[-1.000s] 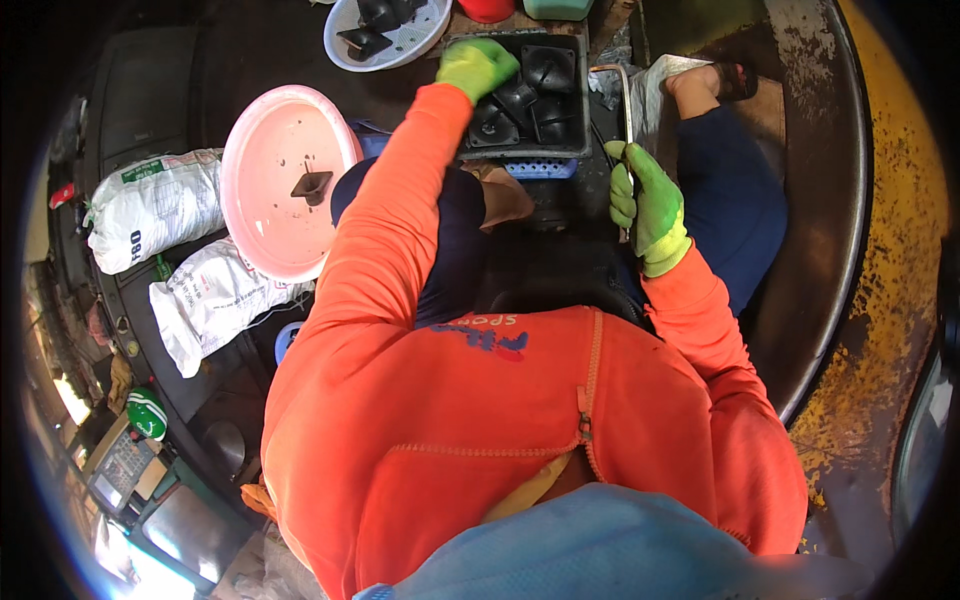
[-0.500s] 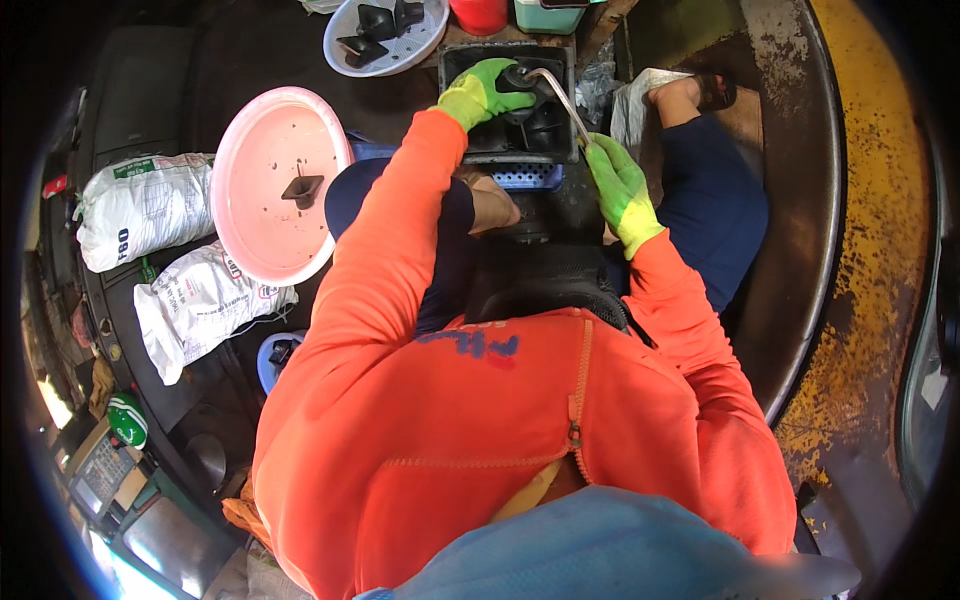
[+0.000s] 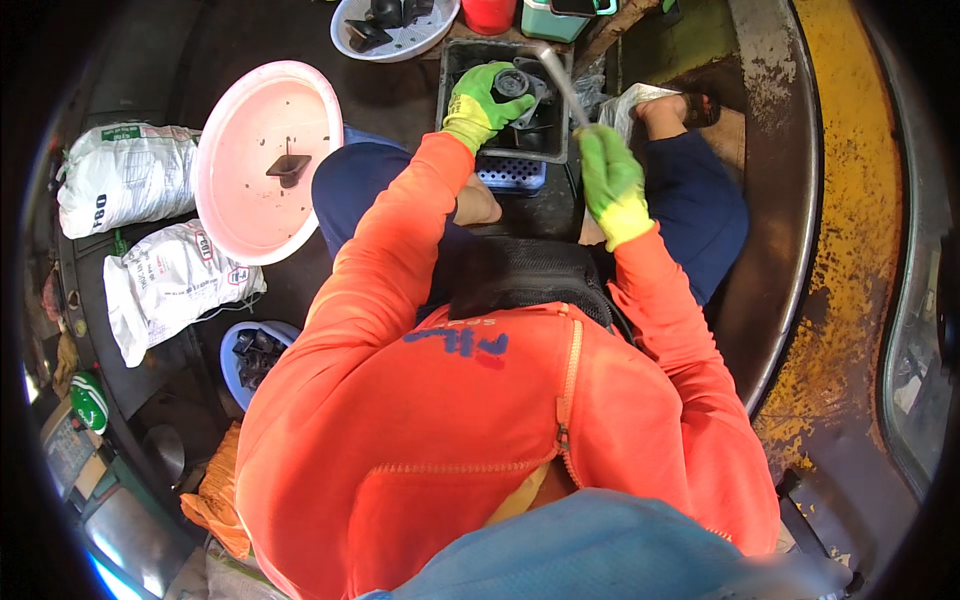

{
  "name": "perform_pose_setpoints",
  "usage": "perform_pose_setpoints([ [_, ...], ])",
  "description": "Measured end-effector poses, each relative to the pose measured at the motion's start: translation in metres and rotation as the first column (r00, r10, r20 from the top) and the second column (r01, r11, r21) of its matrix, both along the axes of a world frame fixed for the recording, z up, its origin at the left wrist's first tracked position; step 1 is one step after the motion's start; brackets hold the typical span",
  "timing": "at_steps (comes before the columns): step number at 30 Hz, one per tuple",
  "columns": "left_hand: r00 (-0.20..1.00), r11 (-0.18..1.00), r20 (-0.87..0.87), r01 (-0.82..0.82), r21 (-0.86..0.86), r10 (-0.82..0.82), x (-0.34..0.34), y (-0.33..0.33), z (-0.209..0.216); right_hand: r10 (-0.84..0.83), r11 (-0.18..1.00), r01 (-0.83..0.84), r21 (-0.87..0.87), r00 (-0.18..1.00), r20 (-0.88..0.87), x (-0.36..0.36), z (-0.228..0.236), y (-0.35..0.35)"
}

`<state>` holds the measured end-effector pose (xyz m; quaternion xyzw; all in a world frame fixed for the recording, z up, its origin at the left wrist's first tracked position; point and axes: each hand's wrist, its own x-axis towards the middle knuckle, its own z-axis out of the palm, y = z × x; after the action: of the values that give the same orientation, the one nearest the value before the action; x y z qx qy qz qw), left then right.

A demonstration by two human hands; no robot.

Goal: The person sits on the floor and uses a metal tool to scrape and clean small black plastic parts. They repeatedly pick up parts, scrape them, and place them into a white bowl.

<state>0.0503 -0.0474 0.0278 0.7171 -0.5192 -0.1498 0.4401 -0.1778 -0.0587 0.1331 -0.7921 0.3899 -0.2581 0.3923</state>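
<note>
My left hand (image 3: 478, 108), in a green and yellow glove, is closed round a black part with a round collar (image 3: 512, 84). It holds the part over a black tray (image 3: 540, 154), which has more black pieces in it. In my right hand (image 3: 613, 178), gloved the same way, is a bent metal rod (image 3: 566, 90). Its bent end is raised above the tray's right side, apart from the black part. To the left, a single black flared piece (image 3: 288, 167) with a thin stem lies in a pink basin (image 3: 213, 165).
A white perforated basket (image 3: 405, 44) with black pieces, a red container (image 3: 489, 14) and a teal box (image 3: 548, 24) are beyond the tray. Under the tray is a blue perforated basket (image 3: 512, 177). White sacks (image 3: 130, 185) and a blue bowl (image 3: 232, 375) of black pieces are on the left.
The bent end of the rod has come off the black part and lifted up and right. My left hand has tilted the part so its round end faces up. The view has shifted slightly.
</note>
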Motion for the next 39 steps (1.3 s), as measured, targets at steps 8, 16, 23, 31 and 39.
perform_pose_setpoints([
  [8,0.99,0.993,0.136,0.021,0.116,-0.037,-0.002,0.001,-0.058,-0.013,0.984,0.065,0.166,0.955,-0.295,0.01,-0.087,-0.002],
  [16,0.999,0.971,0.046,0.009,0.238,-0.021,-0.006,-0.005,-0.085,-0.187,0.97,0.228,-0.086,0.923,0.336,0.012,-0.069,-0.006],
  [23,0.998,0.985,-0.033,0.051,0.164,-0.046,-0.007,-0.005,-0.076,0.005,0.998,0.025,0.064,0.906,-0.423,0.018,-0.077,-0.006],
  [31,0.999,0.982,0.026,-0.029,0.186,0.025,-0.006,-0.005,-0.079,-0.124,0.957,0.122,-0.265,0.992,0.01,0.015,-0.067,-0.008],
  [39,1.0,0.994,-0.011,-0.014,0.108,0.015,-0.008,-0.005,-0.074,-0.056,0.992,0.087,0.092,0.952,-0.301,0.014,-0.083,-0.005],
])
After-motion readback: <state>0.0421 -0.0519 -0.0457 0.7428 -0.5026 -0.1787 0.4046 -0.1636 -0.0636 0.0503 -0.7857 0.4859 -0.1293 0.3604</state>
